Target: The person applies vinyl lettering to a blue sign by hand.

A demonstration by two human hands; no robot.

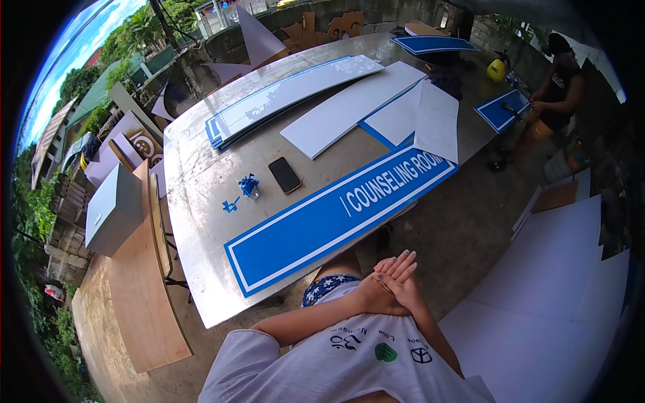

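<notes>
- Nearest the camera, a white T-shirt (349, 363) with small printed logos fills the lower frame.
- Just above it, the left hand (376, 295) and right hand (402, 277) press together, fingers flat and overlapped, holding nothing.
- Beyond the hands, a long blue sign (336, 215) reading "COUNSELING ROOM" lies flat along the near edge of the bench (195, 195), not touched.
- One end of the sign seems to reach past the bench edge; a bump from a hip or elbow could tip or slide it off.
- Behind the sign lie a dark phone (285, 174) and blue vinyl scraps (247, 186), close together; scraps could stick to the sign's face.
- Farther back, white panels (349, 107) and a stack of blue-edged signs (289, 94) overlap loosely.
- Bench surface is bare, scuffed metal, outdoors on a concrete floor.
- At far right, another person (557, 94) works on a small blue sign (500, 111).
- Trees and sky show at far left.
</notes>
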